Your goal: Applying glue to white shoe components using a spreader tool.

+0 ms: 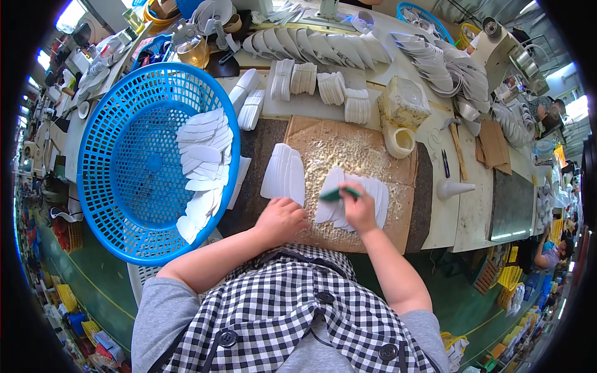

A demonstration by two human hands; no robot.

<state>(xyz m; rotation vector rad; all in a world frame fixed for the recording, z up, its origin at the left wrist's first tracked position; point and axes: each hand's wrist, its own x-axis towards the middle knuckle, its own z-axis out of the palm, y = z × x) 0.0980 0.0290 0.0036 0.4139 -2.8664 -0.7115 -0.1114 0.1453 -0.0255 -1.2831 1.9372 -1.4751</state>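
Observation:
White, tongue-shaped flat pieces [377,191] lie fanned out on a glue-crusted cardboard sheet [348,140] before me. Over them my right hand [360,210] is closed around a green brush [334,194], blurred by motion; its bristles cannot be made out. A second overlapping row of white pieces [284,173] lies to the left on the cardboard's edge. At its lower end rests my left hand [282,220], fingers curled in and pressed together; whatever they hold, if anything, is hidden.
On the left stands a big blue basket [93,161] with white pieces along its right wall. Behind the cardboard are bundled white pieces [303,79] and a glue-caked container [403,102]. A hammer [459,152], a pen [445,164] and a white nozzle-shaped bottle [454,188] lie right.

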